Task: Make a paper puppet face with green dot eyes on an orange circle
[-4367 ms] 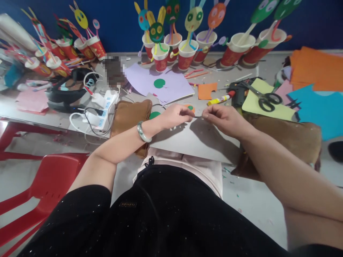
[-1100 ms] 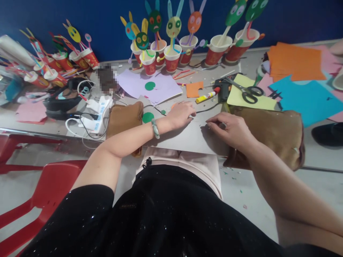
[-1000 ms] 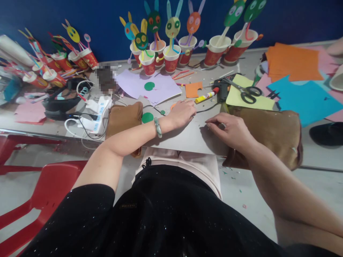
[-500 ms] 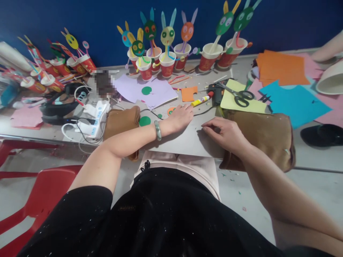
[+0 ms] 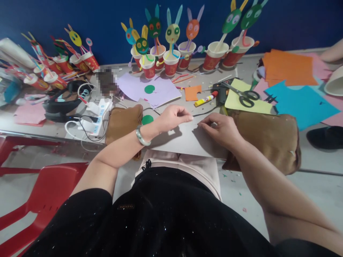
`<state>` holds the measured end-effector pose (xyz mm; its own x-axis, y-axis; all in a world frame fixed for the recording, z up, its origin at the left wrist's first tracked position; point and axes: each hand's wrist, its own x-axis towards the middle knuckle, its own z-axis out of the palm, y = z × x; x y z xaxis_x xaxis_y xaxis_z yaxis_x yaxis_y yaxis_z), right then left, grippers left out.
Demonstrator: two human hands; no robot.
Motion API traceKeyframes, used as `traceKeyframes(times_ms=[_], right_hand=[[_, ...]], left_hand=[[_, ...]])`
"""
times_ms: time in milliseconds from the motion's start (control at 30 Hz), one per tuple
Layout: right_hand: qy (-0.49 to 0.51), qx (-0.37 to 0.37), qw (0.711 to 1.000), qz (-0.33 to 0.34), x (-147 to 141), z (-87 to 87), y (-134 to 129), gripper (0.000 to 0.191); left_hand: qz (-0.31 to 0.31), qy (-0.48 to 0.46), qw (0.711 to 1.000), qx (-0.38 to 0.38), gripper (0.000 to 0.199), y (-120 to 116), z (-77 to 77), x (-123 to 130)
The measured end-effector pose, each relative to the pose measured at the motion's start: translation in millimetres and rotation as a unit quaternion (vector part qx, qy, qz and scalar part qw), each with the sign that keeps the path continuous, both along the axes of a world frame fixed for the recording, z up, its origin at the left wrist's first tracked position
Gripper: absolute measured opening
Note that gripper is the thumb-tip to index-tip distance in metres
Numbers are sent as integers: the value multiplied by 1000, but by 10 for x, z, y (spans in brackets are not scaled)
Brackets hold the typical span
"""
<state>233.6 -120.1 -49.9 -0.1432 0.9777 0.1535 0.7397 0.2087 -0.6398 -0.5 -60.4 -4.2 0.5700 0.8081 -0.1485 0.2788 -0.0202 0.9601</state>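
Note:
My left hand, with a bangle on the wrist, is raised a little over the table, its thumb and fingertips pinched on something too small to make out. Facing it, my right hand has thumb and forefinger pressed together; what they hold, if anything, is hidden. The fingertips are a short gap apart. Under my left wrist lies a green paper circle. Beyond my hands are a yellow marker with a red cap, an orange paper piece and purple sheets.
Red paper cups with paper rabbit figures stand along the blue wall. Scissors lie on yellow paper. Brown cushions rest at the table edge. A power strip is left, a red chair below. Another person's arm shows at right.
My left hand has lifted from the table and drawn back leftward, its fingers now pinched. My right hand has stayed nearly in place. The small orange and green circles are no longer visible near my left hand.

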Motion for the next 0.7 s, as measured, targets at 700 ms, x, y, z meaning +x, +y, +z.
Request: traceKeyframes(times_ms=[700], right_hand=[[-245, 62, 962, 100, -64, -246, 4, 47]], left_hand=[[-224, 9, 939, -259, 13, -1083, -694, -49]])
